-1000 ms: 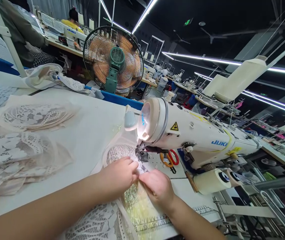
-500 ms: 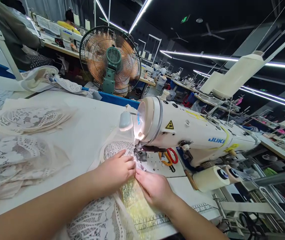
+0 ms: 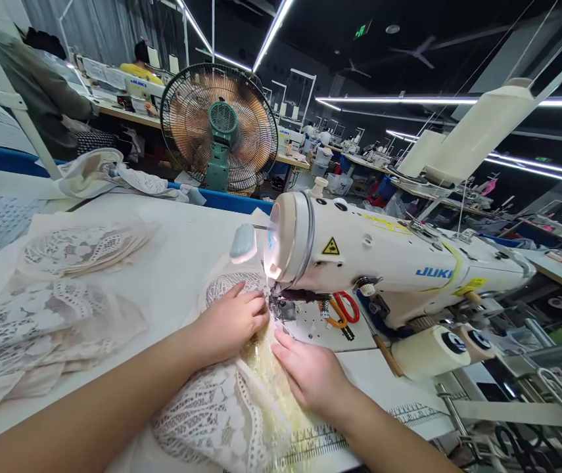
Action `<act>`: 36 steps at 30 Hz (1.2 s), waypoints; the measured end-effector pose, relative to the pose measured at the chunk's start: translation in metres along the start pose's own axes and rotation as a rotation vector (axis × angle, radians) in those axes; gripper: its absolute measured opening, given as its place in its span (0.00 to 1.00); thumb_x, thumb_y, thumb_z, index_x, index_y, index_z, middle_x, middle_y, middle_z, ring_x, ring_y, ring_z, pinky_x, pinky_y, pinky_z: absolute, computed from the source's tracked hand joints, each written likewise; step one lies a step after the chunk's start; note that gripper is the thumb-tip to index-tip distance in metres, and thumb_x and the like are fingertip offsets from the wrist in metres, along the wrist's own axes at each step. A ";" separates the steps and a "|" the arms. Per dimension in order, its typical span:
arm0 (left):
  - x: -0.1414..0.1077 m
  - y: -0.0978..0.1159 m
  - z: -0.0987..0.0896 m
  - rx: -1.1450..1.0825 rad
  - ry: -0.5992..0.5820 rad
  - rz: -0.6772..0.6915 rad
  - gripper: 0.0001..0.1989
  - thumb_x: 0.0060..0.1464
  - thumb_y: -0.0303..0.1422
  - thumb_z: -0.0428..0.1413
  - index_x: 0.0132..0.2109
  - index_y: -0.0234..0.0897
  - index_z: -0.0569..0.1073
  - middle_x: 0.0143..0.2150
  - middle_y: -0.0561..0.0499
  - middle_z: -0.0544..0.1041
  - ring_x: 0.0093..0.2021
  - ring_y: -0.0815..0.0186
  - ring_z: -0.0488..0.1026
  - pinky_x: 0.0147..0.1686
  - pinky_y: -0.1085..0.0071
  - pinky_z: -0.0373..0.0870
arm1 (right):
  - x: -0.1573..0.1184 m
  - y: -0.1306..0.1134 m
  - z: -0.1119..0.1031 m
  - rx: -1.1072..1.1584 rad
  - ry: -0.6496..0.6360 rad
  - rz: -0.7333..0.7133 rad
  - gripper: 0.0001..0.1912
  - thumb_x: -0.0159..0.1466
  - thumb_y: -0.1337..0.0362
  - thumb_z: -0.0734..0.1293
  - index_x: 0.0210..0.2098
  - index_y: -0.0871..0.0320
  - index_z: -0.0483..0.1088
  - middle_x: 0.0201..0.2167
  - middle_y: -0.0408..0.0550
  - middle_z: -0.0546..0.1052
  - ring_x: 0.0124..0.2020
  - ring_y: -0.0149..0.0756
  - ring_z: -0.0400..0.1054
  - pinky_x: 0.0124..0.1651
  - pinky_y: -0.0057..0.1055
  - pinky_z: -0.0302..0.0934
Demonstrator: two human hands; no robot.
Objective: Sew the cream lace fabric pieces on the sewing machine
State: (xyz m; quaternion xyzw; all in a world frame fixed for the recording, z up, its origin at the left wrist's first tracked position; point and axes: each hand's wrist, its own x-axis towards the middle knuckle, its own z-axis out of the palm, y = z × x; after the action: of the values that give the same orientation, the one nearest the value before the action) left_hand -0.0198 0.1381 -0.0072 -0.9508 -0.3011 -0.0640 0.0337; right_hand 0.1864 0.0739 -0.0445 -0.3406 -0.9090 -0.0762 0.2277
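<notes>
A white JUKI sewing machine point(image 3: 350, 249) reaches in from the right, its lit needle area above a lace piece point(image 3: 211, 420). My left hand point(image 3: 234, 323) lies on the lace just left of the presser foot, fingers bent and close together, pressing on the fabric. Just below and right of the foot, my right hand point(image 3: 310, 371) has its fingers together at the fabric's edge; what lies under its fingertips is too small to make out. Shiny yellowish tape point(image 3: 285, 401) covers the table between the hands, beside a printed ruler point(image 3: 310, 443).
Lace stacks point(image 3: 78, 249) lie on the left. Red-handled scissors point(image 3: 347, 307) and thread cones point(image 3: 431, 351) are right of the needle. A fan point(image 3: 221, 125) stands behind. A person's sleeve point(image 3: 39, 79) shows at upper left.
My right hand has separated slightly from my left hand, moving right. The lace below my left hand has shifted over more of the yellowish tape. The camera view has shifted slightly.
</notes>
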 end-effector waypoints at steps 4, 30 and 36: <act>-0.001 -0.003 0.003 0.026 0.028 -0.058 0.13 0.55 0.24 0.50 0.46 0.36 0.74 0.47 0.42 0.75 0.56 0.51 0.64 0.58 0.44 0.53 | 0.000 0.000 0.002 0.001 0.012 0.001 0.18 0.60 0.71 0.55 0.46 0.65 0.70 0.49 0.60 0.73 0.37 0.42 0.74 0.34 0.34 0.72; -0.012 -0.007 -0.016 -0.913 -0.066 -0.153 0.10 0.52 0.36 0.48 0.26 0.37 0.64 0.22 0.55 0.65 0.23 0.69 0.64 0.22 0.75 0.63 | -0.003 -0.004 -0.010 0.331 0.256 0.158 0.22 0.67 0.67 0.53 0.60 0.56 0.53 0.34 0.49 0.76 0.27 0.33 0.70 0.28 0.28 0.67; -0.012 -0.017 -0.017 -0.967 0.093 -0.323 0.13 0.54 0.41 0.43 0.28 0.38 0.61 0.24 0.54 0.65 0.26 0.67 0.66 0.26 0.73 0.64 | -0.002 -0.061 0.001 0.714 -0.014 0.040 0.31 0.67 0.49 0.54 0.65 0.55 0.47 0.38 0.49 0.74 0.31 0.32 0.69 0.34 0.27 0.66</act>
State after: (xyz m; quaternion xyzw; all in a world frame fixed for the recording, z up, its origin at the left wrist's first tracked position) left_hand -0.0409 0.1439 0.0086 -0.7952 -0.3782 -0.2427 -0.4072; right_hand 0.1480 0.0269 -0.0452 -0.2580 -0.8730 0.2529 0.3276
